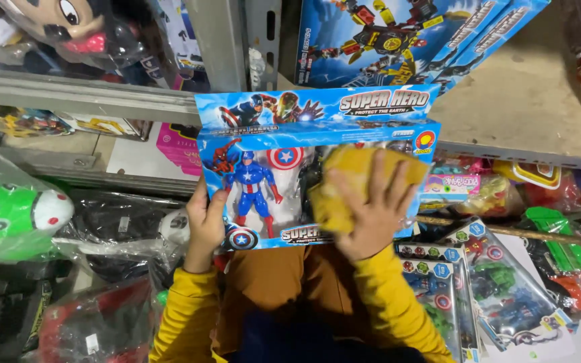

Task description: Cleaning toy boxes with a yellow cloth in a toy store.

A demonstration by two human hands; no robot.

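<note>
Toy box [270,168], blue, windowed, with a figure in blue and red inside, is held upright before the shelf [102,101]. Left hand [204,225] clasps its lower left edge, grip closed on the box. Right hand [371,208] lies flat, fingers spread, pressing a yellow cloth [344,181] onto the window. Packaged toys [492,282] lie just right; a green bagged toy [8,215] sits well left.

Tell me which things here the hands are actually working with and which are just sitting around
In hand:
blue toy box, held at its edge by the left hand
yellow cloth, pressed on the box front by the right hand

Lying about:
green bagged toy
robot toy box on the shelf
flat figure packs
</note>
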